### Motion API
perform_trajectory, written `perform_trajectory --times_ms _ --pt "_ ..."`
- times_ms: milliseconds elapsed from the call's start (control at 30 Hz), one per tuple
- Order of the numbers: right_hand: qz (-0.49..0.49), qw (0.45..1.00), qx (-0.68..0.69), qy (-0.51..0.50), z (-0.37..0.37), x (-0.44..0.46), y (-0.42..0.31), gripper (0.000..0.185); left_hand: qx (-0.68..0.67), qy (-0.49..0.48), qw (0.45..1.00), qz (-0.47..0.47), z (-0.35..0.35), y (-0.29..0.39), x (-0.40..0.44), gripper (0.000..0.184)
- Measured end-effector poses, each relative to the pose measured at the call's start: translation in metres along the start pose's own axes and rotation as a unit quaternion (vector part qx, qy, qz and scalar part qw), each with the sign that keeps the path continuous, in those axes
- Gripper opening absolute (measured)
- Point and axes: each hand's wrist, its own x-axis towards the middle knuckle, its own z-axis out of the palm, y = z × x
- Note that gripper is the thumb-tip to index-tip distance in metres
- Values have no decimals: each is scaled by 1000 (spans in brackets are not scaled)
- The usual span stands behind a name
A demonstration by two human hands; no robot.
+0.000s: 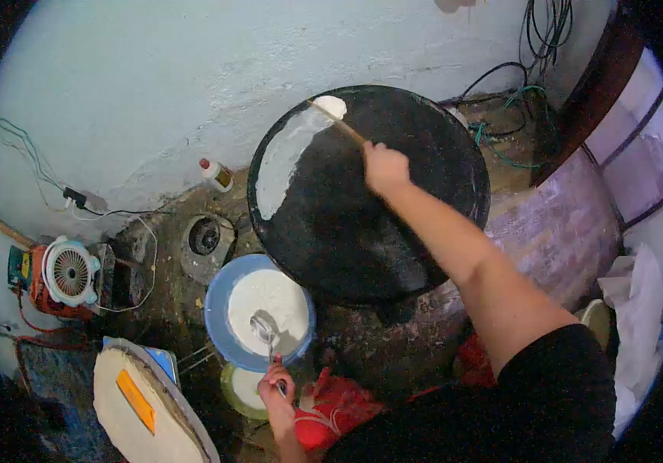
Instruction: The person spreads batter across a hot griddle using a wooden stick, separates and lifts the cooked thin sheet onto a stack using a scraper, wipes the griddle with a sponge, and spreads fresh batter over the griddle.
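My right hand [387, 168] is closed around a thin wooden stick [339, 123], reaching over a large round black griddle [393, 247]. The far end of the stick touches white batter [283, 158], spread in a curved band along the griddle's left and upper-left edge. Lower down, my left hand [277, 390] grips the handle of a metal ladle [263, 327]. The ladle's bowl is over the white batter in a blue basin [217, 332]. Below that basin, a green bowl [231, 392] with white contents is partly covered.
At the left stand a small fan [71, 270] and a stack of flat round breads [142, 401] with an orange piece on top. A small bottle [216, 175] is by the wall. Black cables [551, 31] hang at the upper right.
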Motion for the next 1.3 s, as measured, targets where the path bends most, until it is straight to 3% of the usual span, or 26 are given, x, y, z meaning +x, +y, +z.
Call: perform_trajectory --times_ms 100,167,233,267,300,367,467,567,633,733,767,833,867,900,967,1000,1100,1133,1200,1267,1300 --pt "33 995 77 -54 -36 -12 24 43 23 -23 999 -27 -7 13 4 25" --pt "59 986 155 -1 -18 -41 14 45 -3 -19 1000 -25 1 3 4 25" --pt "-82 972 214 43 -5 -83 3 46 44 -1 999 14 5 0 4 25" --pt "-101 983 152 -24 -15 -90 -2 50 45 0 999 15 3 1 6 25" --pt "-97 983 154 -27 -14 -79 6 50 44 -15 999 3 0 4 7 28" --pt "31 999 -12 -7 -17 -39 38 55 40 -44 998 -22 -7 9 5 36" --pt "60 997 40 -28 -29 -37 55 58 4 -16 999 -46 2 5 2 34" --pt "58 984 167 -6 -21 -57 12 50 25 4 1000 -18 1 5 6 32" --pt "-50 995 88 -1 -9 -42 -5 44 8 22 999 -29 -4 11 10 26" --pt "18 997 -12 75 0 3 36 30 -3 -2 999 -51 -9 15 6 26" --pt "47 999 19 6 -10 2 47 44 29 5 999 -22 -7 18 2 26" --pt "70 996 41 -47 -31 -30 42 50 83 10 996 25 -7 15 5 27" --pt "89 993 62 -38 -29 -49 33 53 4 11 999 -41 -12 24 16 27" --pt "106 990 84 -31 -25 -67 21 55 4 9 999 -44 -10 23 20 27" --pt "-50 990 121 -54 -20 -91 8 56 18 55 998 -27 -9 23 19 26" --pt "-70 994 63 -50 -6 -80 12 56 38 35 999 -14 -3 14 12 26" --pt "73 996 -2 -44 -18 -35 59 59 10 7 999 -41 -8 16 10 26" --pt "76 996 0 -41 -19 -40 64 59 85 -15 996 -21 -3 8 0 27" --pt "68 997 -1 26 -27 -56 69 50 74 -10 997 -31 -9 21 11 27" --pt "121 988 71 -57 -39 -69 36 57 46 -5 998 -53 -13 26 19 27" --pt "61 994 75 -53 -34 -69 25 56 47 -6 998 -52 -10 22 19 27"
